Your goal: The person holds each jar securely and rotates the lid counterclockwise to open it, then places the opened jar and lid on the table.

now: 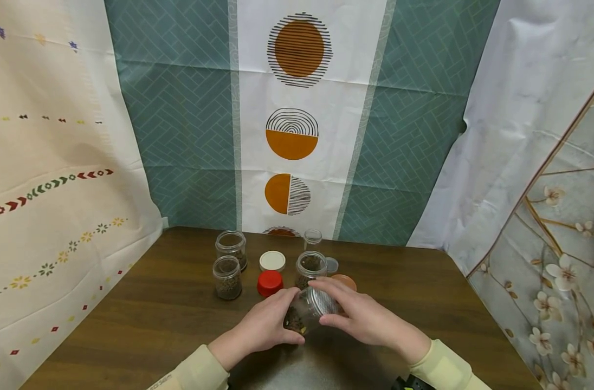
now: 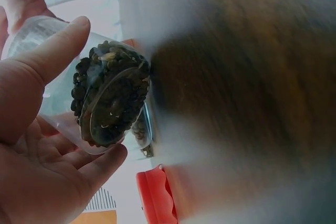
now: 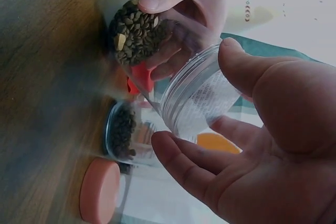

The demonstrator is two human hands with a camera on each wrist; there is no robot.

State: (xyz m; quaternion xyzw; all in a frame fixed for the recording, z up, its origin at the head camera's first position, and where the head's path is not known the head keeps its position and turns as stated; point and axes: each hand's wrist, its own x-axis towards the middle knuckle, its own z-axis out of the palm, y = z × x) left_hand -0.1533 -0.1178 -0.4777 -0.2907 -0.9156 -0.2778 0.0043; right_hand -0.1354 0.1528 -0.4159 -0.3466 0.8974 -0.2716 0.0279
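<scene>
A clear jar (image 1: 302, 310) is tilted above the front of the table, with brown seed-like pieces and a few yellowish bits gathered at its base. My left hand (image 1: 265, 320) grips the jar's body, thumb on one side and fingers on the other. The right hand (image 1: 362, 314) holds the jar's clear lid (image 3: 202, 98) by its rim, between thumb and fingers. The lid sits over the mouth; whether it is fastened cannot be told. Just behind stands another open jar (image 1: 310, 264) with dark contents. A red lid (image 1: 270, 283) lies left of it.
Two open jars, one front (image 1: 227, 279) and one behind (image 1: 231, 245), stand at the left with dark contents. A white lid (image 1: 272, 261), a small translucent lid (image 1: 331, 264), an orange-pink lid (image 1: 344, 281) and a narrow glass jar (image 1: 312, 238) are farther back. Fabric hangs behind the table.
</scene>
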